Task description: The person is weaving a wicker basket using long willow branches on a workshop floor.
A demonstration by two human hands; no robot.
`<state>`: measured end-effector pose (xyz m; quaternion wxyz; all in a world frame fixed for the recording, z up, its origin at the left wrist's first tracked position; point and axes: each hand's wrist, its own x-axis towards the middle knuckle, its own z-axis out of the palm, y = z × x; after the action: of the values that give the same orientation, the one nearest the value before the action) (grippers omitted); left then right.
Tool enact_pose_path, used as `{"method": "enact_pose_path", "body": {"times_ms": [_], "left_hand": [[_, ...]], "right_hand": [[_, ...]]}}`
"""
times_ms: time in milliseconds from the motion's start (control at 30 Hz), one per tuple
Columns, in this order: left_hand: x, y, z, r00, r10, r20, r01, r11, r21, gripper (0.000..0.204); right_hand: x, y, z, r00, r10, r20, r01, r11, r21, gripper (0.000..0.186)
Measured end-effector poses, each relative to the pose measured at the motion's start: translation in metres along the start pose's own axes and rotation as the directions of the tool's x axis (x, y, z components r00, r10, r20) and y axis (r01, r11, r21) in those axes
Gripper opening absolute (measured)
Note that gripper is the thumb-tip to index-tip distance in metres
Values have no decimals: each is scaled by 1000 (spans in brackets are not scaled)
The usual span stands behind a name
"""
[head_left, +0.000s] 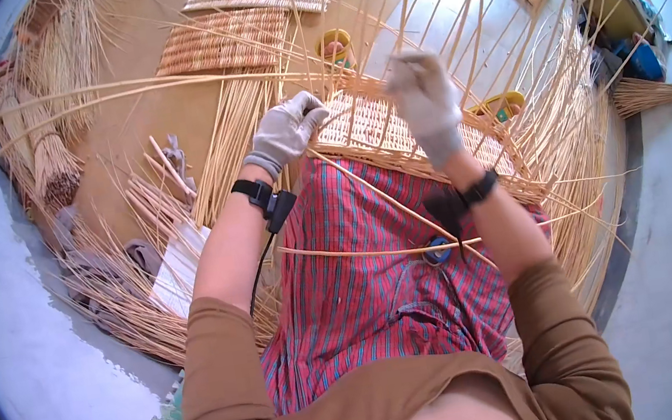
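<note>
A half-woven wicker basket [375, 123] of pale canes rests across my lap, with long upright rods [465, 28] fanning out from its far side. My left hand [287, 133], in a grey-white work glove, is closed with its fingertips pinching the basket's left corner. Raised over the middle of the weave is my right hand [423, 99], gloved alike and slightly blurred. Its fingers look curled in, and whatever they may hold cannot be made out. Two long canes [122, 90] run out to the left from near the left hand. Another loose cane [404, 205] slants across my lap.
A red striped cloth [365, 292] covers my legs, with a blue round object [437, 251] on it. Cane bundles [50, 160] stand at the left; more canes [584, 175] spread at the right. Woven panels [222, 41] and a yellow bucket [334, 43] lie beyond the basket.
</note>
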<state>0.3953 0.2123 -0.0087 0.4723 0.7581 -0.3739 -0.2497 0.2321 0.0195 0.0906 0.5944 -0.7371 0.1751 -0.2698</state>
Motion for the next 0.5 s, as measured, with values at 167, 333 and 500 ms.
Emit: {"method": "enact_pose_path", "body": {"times_ms": [167, 333, 500], "left_hand": [[4, -12, 4, 996, 82, -21, -82, 997, 5, 26], [-6, 2, 2, 995, 70, -65, -75, 995, -73, 21], [-62, 44, -9, 991, 1, -134, 80, 798, 598, 26]], "right_hand": [[-126, 43, -30, 685, 676, -271, -517, 714, 473, 21], [-140, 92, -51, 795, 588, -150, -451, 738, 502, 23], [-127, 89, -56, 735, 664, -140, -551, 704, 447, 22]]}}
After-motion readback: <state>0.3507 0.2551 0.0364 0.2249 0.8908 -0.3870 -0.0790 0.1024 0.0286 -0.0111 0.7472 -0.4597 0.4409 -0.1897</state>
